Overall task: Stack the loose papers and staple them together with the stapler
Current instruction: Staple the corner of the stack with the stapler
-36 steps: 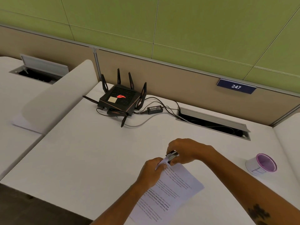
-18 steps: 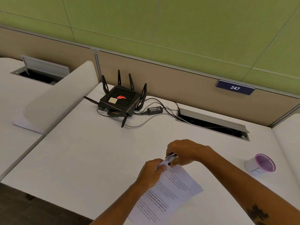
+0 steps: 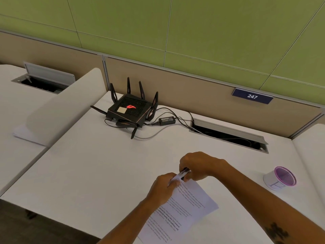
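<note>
Right hand [image 3: 197, 165], lower centre of frame: fingers curled round stapler [image 3: 184, 172], of which only a dark and silvery sliver shows under the knuckles. Left hand [image 3: 162, 188], just below and left of it: pinching the far corner of papers [image 3: 179, 212], corner lifted and fed toward the stapler's mouth. Hands touching or nearly so at that corner. Whether the corner sits fully inside the mouth: hidden by fingers, cannot tell.

Papers: printed sheets, running from the pinched corner down toward the lower edge of frame, resting askew on white desk [image 3: 98, 166]. Number of sheets: not readable.

Risks, judged:
- Sheets fanned under the pinch; staple likely to catch only the top sheet if edges are not squared.
- Corner too shallow in the mouth; staple near the edge, prone to tearing out.
- Left fingertips close to the striking end; pinch possible on squeeze.
- Stapler held in the air, not braced on the desk; crooked or half-driven staple likely if squeezed weakly.

Outward: purple-rimmed cup [image 3: 281, 178] at right, well apart. Black router [image 3: 129, 111] with antennas and cables at upper centre. Cable hatch [image 3: 228, 133] to its right. Number plate 247 [image 3: 252, 96] on the partition, upper right.
</note>
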A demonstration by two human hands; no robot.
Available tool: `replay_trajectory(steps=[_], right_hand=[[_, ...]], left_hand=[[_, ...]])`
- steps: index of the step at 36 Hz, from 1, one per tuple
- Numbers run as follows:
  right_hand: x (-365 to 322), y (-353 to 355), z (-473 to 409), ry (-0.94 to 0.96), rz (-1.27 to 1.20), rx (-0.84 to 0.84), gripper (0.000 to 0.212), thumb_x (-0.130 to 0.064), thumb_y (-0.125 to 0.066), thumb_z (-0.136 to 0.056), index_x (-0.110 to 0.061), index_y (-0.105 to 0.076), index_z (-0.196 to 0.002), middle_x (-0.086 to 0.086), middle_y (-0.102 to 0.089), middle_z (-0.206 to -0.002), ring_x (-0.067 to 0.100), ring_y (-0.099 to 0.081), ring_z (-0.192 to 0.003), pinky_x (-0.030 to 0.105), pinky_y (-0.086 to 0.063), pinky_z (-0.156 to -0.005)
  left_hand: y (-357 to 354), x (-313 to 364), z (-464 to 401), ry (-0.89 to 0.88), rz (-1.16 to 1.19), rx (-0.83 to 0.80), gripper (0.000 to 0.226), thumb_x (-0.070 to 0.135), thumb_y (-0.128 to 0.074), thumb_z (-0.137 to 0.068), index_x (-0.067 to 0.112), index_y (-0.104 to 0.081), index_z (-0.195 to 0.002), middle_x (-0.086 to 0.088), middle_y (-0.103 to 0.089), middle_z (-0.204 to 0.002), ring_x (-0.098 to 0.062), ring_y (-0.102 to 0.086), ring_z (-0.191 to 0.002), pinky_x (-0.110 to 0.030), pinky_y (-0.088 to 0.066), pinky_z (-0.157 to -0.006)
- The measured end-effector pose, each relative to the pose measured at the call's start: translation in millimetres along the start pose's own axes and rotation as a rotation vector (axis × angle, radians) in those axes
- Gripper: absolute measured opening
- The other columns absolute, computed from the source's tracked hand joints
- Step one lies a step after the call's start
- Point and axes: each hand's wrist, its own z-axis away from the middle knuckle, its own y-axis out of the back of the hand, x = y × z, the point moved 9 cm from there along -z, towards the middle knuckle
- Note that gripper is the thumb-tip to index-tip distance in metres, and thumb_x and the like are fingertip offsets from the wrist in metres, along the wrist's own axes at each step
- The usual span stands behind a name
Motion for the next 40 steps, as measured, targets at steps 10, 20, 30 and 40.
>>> replay_trajectory(steps=[10,20,30,40], right_hand=[[-6,5,3,0.018,0.035,0.039,0.022,-0.03,-0.076,-0.092,-0.02,-0.077,-0.112,-0.001,-0.075,-0.097,0.018,-0.07,-0.083,0.028,-0.053,-0.07],[-6,8,6,0.028,0.065,0.047,0.017,-0.021,-0.073,-0.092,-0.02,-0.078,-0.109,0.0,-0.074,-0.092,0.019,-0.069,-0.081,0.025,-0.049,-0.065],[-7,12,4,0.015,0.128,0.06,0.013,-0.008,-0.068,-0.087,-0.016,-0.077,-0.093,0.003,-0.071,-0.08,0.016,-0.059,-0.066,0.023,-0.037,-0.057],[-5,15,1,0.035,0.145,0.074,0.015,-0.017,-0.07,-0.09,-0.018,-0.08,-0.1,0.003,-0.076,-0.086,0.021,-0.072,-0.078,0.033,-0.059,-0.072]], left_hand=[[-2,15,-4,-0.009,0.059,-0.063,0.05,0.058,-0.074,-0.091,0.033,-0.062,-0.133,0.015,-0.072,-0.126,-0.006,-0.068,-0.11,-0.024,-0.053,-0.095],[-1,28,-2,-0.038,0.103,-0.047,0.015,0.056,-0.069,-0.095,0.044,-0.06,-0.1,0.019,-0.074,-0.101,-0.005,-0.073,-0.09,-0.015,-0.05,-0.078],[-2,36,2,-0.048,0.113,0.004,0.016,0.049,-0.062,-0.102,0.039,-0.06,-0.09,0.019,-0.073,-0.088,-0.009,-0.073,-0.084,-0.015,-0.052,-0.077],[-1,40,1,-0.055,0.126,0.021,0.012,0.051,-0.063,-0.101,0.041,-0.062,-0.094,0.024,-0.072,-0.088,-0.002,-0.072,-0.083,-0.012,-0.05,-0.075]])
